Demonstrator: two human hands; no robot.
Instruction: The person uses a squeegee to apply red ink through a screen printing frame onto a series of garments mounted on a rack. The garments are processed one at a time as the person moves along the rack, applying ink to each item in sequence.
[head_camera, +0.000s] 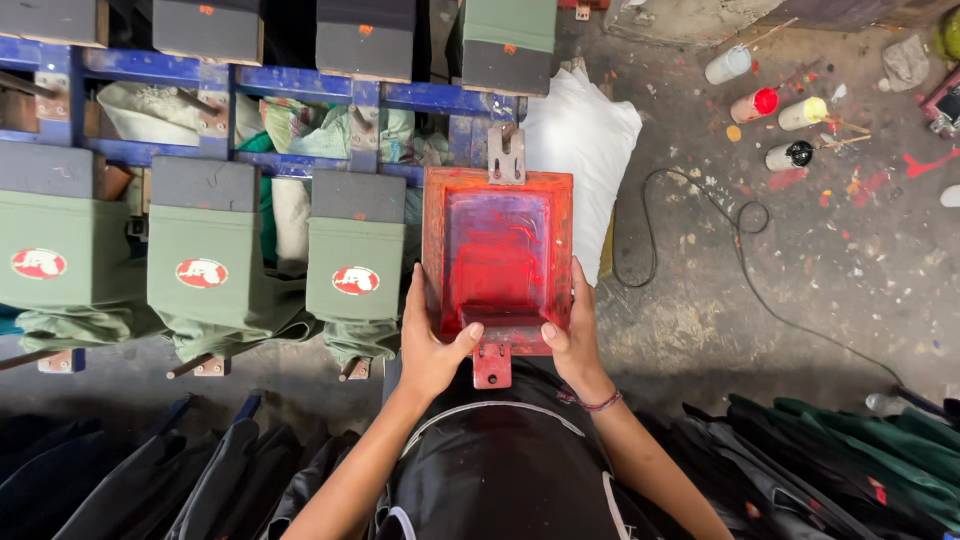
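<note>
Both arms extended forward, left hand (432, 345) and right hand (574, 335) clamped, thumbs inward.

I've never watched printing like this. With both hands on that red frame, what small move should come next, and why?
Probably a pull of the squeegee toward the body. The left hand and right hand grip the near corners of the red screen frame, thumbs on the bar at its near edge. The frame lies flat and red ink coats the mesh, while the green garments to the left already show red prints.

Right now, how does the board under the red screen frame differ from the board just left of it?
The red screen frame covers its board, and the left hand and right hand grip that frame. The neighbouring board lies uncovered, its green garment showing a red oval print. Both stand in one row.
</note>
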